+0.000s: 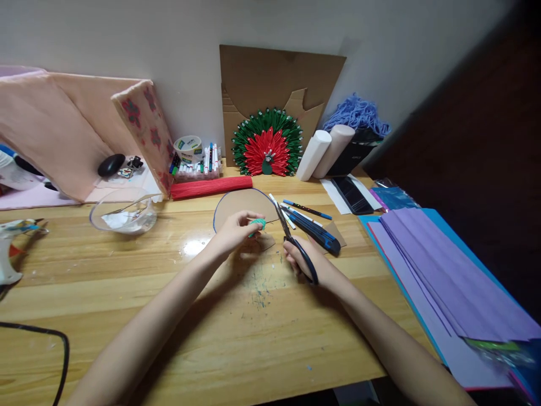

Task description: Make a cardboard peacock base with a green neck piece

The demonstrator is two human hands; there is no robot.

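Note:
My left hand [236, 230] is closed on a small piece of crumpled green paper [257, 226], pinched between thumb and fingers. My right hand [302, 259] grips the black handles of a pair of scissors [284, 221], whose blades point up and away, to the right of the green piece and apart from it. Beyond my left hand lies a round cardboard piece [239, 204] with a blue edge, partly hidden by the fingers. A small cardboard scrap [264, 243] rests just below the green piece. Beside the scissors lie a blue-and-black utility knife [316, 232] and several markers [307, 209].
A red-and-green peacock craft [267, 148] leans on a cardboard sheet [274, 67] at the back. Red crepe paper [211, 187] and a plastic bowl [122, 217] stand left. Purple paper [456, 270] covers the right side. A glue gun [10, 248] and black cable [63, 344] are far left.

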